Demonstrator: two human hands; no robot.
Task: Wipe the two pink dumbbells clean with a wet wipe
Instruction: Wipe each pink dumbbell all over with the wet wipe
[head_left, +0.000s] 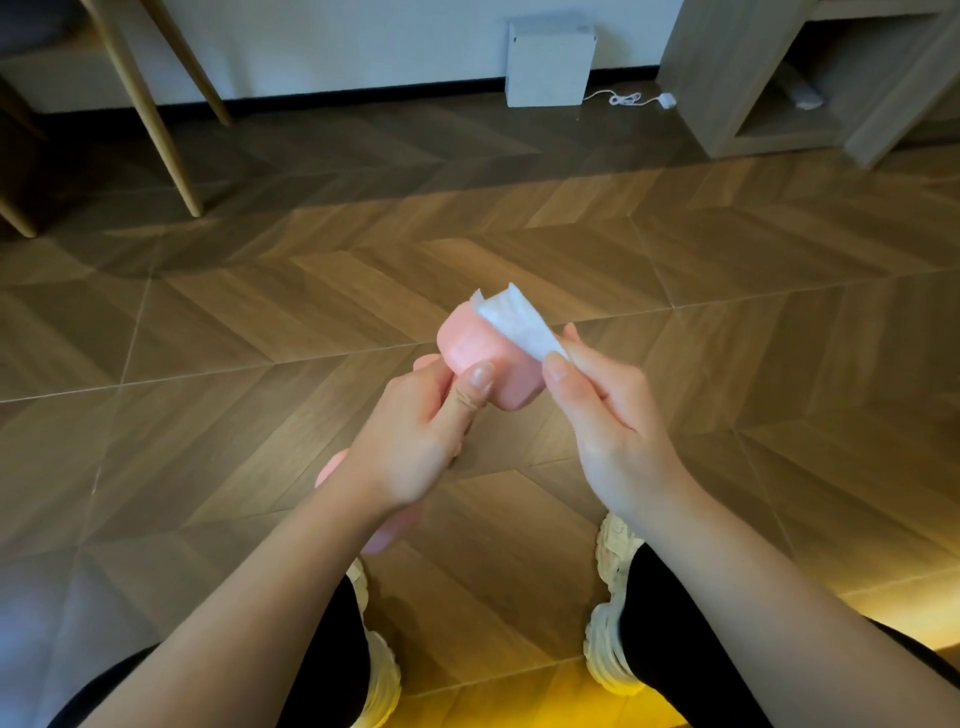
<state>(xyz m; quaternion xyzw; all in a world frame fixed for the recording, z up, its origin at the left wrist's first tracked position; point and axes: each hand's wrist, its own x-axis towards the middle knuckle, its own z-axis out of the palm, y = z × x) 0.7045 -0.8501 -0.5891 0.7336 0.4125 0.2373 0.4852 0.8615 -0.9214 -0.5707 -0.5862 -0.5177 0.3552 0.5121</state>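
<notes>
A: Head view, hands?
B: Left hand (415, 441) grips the dumbbell (467, 343) mid-frame, thumb on its far head. Right hand (608, 415) pinches the wipe (519, 322), which touches that head at two o'clock.
A: Beyond?
B: Shoes (613, 597) at six o'clock, box (549, 62) at twelve.

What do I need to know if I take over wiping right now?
Left hand grips the pink dumbbell by its handle, above the floor.
Right hand pinches the wet wipe, draped on the dumbbell's upper end.
Done: wiping is underway; how much is clean cannot be told.
Left: the rest of this dumbbell, then the second one, which is out of view.
</notes>
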